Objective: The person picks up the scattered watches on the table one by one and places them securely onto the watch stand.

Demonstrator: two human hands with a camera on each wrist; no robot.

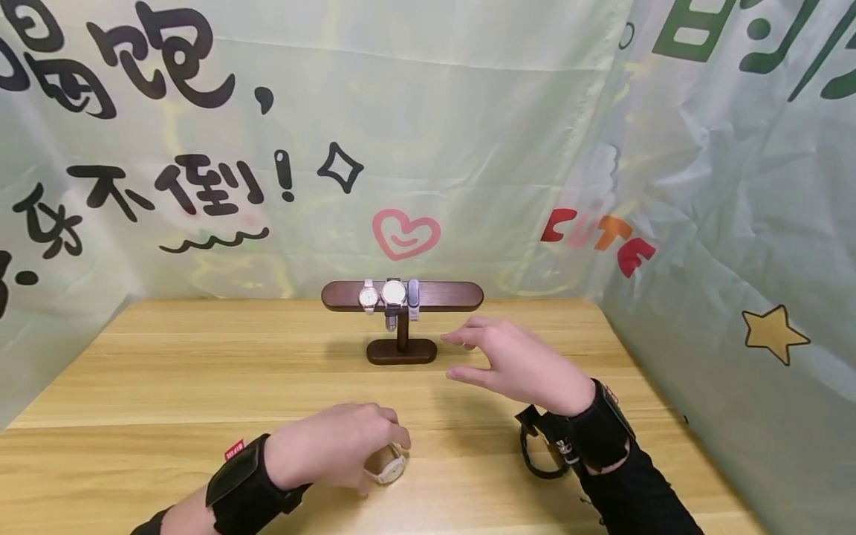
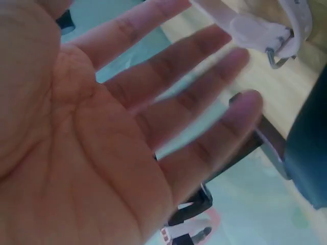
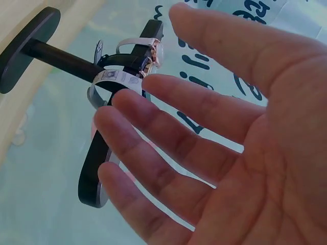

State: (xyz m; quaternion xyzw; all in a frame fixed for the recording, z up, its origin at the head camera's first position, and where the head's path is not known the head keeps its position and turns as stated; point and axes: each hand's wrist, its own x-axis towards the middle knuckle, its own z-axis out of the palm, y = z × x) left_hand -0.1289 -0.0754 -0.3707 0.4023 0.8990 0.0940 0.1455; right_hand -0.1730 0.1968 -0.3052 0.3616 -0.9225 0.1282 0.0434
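My left hand (image 1: 341,442) is low over the front of the table, its fingers holding a pale wristwatch (image 1: 391,469) with a round face. In the left wrist view the pale strap (image 2: 260,33) and its metal buckle show beside the fingertips. To the right, my right hand (image 1: 518,360) hovers with fingers relaxed and thumb apart, holding nothing. It is nearest to a dark brown wooden watch stand (image 1: 455,296). On the stand's bar sit a small pale watch (image 1: 368,296), a white-faced watch with a dark strap (image 1: 394,293) and a grey-blue band (image 1: 413,294), side by side.
The wood-grained table (image 1: 200,371) runs back to a pale printed curtain (image 1: 468,148), which also hangs along the right side. A black loop (image 1: 535,464) shows below my right wrist. The stand's oval base (image 1: 401,352) is near the table's back edge.
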